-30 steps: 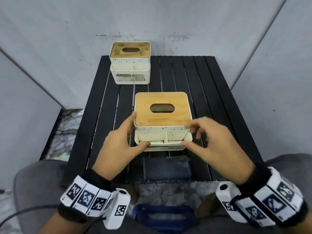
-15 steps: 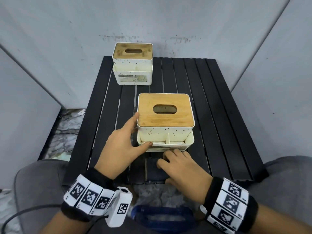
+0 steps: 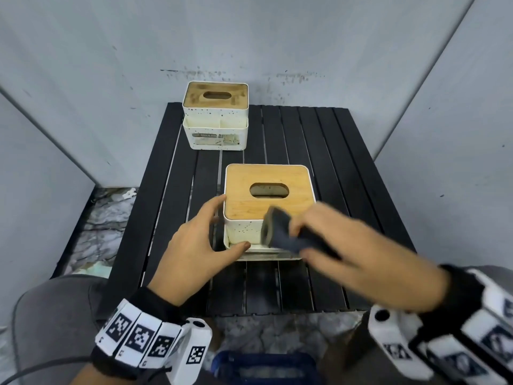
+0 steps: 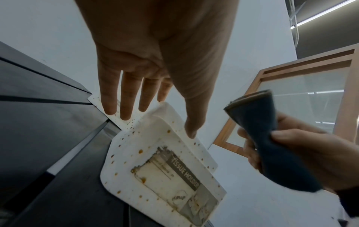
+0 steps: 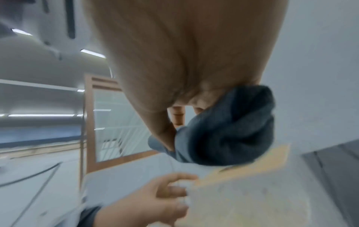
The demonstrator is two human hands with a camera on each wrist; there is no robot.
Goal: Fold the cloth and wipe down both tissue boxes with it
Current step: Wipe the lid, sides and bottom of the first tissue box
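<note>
The near tissue box (image 3: pixel 249 190), white and speckled with a wooden lid, stands mid-table. My left hand (image 3: pixel 200 240) holds its left front corner, fingers straight along the side wall and thumb on the front tray (image 4: pixel 167 169). My right hand (image 3: pixel 341 245) grips the folded dark blue cloth (image 3: pixel 280 229) in the air just in front of the box's near right corner; the cloth (image 4: pixel 262 135) (image 5: pixel 225 132) is bunched in the fist. A second, dirtier tissue box (image 3: pixel 215 118) sits at the far left of the table.
The black slatted table (image 3: pixel 347 168) stands in a corner of grey walls. My grey-trousered knees (image 3: pixel 52 309) are under its near edge. A blue object (image 3: pixel 263 368) lies on the marbled floor between them.
My right hand left the box's right corner, dropped to the cloth lying at the table's near edge, picked it up and raised it to the box's front. The left hand stayed put.
</note>
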